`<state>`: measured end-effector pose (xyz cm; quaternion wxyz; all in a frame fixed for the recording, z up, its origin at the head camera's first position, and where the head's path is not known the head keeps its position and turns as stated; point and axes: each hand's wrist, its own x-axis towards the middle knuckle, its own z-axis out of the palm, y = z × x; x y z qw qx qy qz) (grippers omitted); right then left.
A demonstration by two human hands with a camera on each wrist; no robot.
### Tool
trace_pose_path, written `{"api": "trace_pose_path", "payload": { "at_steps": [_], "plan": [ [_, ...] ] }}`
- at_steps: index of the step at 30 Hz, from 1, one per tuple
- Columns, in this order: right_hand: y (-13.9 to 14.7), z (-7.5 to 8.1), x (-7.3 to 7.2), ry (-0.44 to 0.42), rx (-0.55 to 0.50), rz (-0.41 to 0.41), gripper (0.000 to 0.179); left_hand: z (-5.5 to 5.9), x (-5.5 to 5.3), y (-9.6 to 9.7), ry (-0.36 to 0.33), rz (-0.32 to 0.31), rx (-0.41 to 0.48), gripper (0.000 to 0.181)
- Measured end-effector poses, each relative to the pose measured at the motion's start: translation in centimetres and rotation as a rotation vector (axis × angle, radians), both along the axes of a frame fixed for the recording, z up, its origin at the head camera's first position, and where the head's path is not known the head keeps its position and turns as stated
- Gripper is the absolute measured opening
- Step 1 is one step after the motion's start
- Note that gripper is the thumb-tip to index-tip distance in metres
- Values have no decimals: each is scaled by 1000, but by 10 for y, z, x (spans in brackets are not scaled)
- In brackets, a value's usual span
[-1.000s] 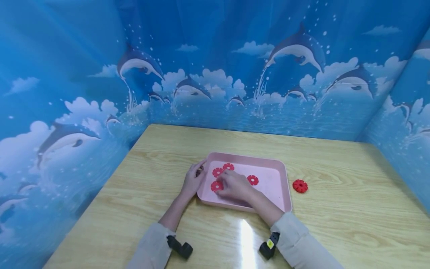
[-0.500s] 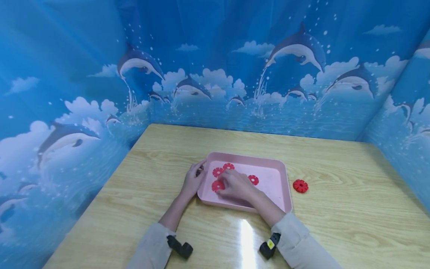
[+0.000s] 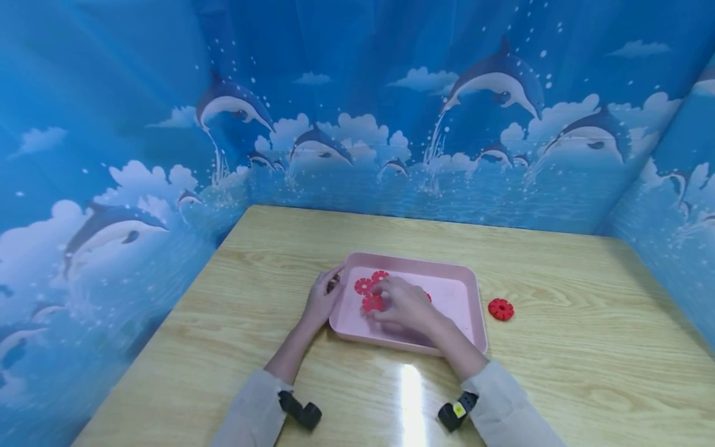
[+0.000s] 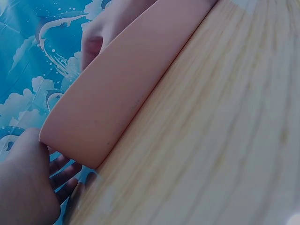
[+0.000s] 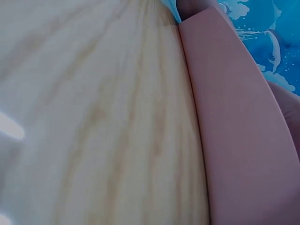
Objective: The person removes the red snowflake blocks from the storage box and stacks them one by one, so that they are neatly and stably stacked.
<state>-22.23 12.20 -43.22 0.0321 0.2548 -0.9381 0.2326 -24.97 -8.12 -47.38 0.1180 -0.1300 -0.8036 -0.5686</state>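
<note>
On the table, a pink tray (image 3: 454, 295) holds several red notched snowflake discs. My right hand (image 3: 410, 305) is inside it and pinches one red snowflake disc (image 3: 371, 303) between thumb and fingers. Just behind lie two more discs, one left (image 3: 363, 286) and one farther back (image 3: 380, 277). Another disc (image 3: 428, 297) is mostly covered by the hand. My left hand (image 3: 321, 301) grips the tray at its left wall. In the left wrist view, its thumb side meets the corner of the tray wall (image 4: 108, 89). The right wrist view shows chiefly the tray's outer wall (image 5: 234, 117).
A thicker red piece (image 3: 501, 309), apparently stacked discs, sits on the wooden table (image 3: 558, 347) right of the tray. A blue dolphin curtain (image 3: 357, 93) rises behind the table and on both sides. Black camera mounts (image 3: 300, 410) hang at the wrists.
My right hand has shifted right and slightly back, and the pinched disc has moved with it. It now covers more of the right-hand disc. The left hand stays at the tray wall.
</note>
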Motion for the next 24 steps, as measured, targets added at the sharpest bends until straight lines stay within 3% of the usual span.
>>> {"api": "trace_pose_path", "payload": {
  "at_steps": [6,14,24],
  "plan": [
    [16,7,6,-27,-64,-55,43,0,-1,1,-15,5,2,38],
    [41,12,14,44,-119,-24,42,3,2,0,-14,-2,-2,37],
    [69,21,21,95,-136,-50,40,1,1,-1,-39,2,-14,39]
  ]
}}
